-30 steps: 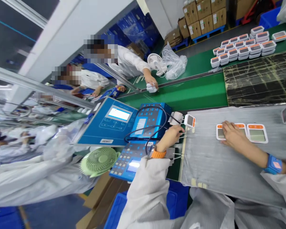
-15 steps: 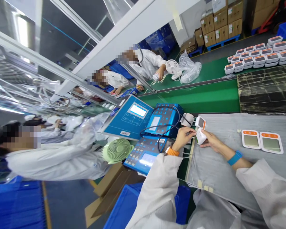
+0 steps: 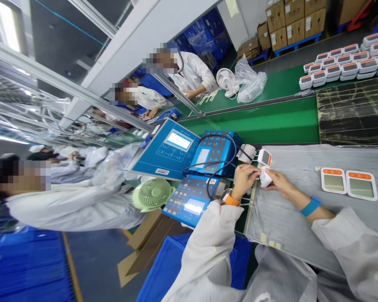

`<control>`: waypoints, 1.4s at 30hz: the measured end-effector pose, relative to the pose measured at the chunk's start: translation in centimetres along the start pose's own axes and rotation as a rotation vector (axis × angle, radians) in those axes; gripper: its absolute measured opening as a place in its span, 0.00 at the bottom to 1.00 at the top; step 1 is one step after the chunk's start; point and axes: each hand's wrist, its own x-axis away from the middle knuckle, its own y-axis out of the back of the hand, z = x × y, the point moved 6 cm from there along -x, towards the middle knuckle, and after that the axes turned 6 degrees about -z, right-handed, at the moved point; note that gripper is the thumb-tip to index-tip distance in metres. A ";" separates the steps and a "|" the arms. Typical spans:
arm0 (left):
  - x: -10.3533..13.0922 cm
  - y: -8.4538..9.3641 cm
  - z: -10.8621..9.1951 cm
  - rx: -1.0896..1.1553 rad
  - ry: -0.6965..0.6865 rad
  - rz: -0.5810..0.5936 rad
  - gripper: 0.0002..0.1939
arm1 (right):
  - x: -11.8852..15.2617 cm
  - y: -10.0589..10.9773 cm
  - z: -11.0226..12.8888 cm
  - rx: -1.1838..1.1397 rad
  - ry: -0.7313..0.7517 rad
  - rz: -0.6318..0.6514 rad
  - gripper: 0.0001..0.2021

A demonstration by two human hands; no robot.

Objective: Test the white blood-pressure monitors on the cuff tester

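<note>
My right hand (image 3: pixel 277 182), with a blue band on the wrist, grips a small white device (image 3: pixel 265 178) above the grey mat (image 3: pixel 280 214). At the device's left edge, the thumb and fingers of my left hand (image 3: pixel 246 179) are pinched together. What lies between them is too small to make out. Just beyond the held device, a similar white device (image 3: pixel 265 157) with an orange strip and a dark screen rests near the mat's far edge. Two larger white devices with orange strips, a left one (image 3: pixel 334 183) and a right one (image 3: pixel 361 187), lie side by side to the right.
Blue instruments with a cable (image 3: pixel 189 205) stand left of my hands, beside a green fan (image 3: pixel 153 193). Rows of stacked white devices (image 3: pixel 343 69) sit across the green bench (image 3: pixel 271 124). A co-worker's sleeve (image 3: pixel 75 205) reaches in from the left. Below is a blue bin (image 3: pixel 164 264).
The held white device has turned slightly in my right hand, and my left fingers remain at its edge. The view has shifted a little. Across the bench, a co-worker's hand has moved left.
</note>
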 end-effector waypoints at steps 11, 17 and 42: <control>1.6 1.3 -1.0 0.203 -0.025 0.142 0.07 | 0.5 0.0 0.7 -0.034 -0.043 0.006 0.13; 1.6 0.6 -0.5 0.215 -0.047 0.048 0.09 | 0.7 -0.2 0.7 -0.033 -0.057 -0.015 0.13; 2.3 0.8 -1.5 0.246 -0.073 0.001 0.17 | 0.0 0.0 -0.5 -0.016 0.042 -0.099 0.14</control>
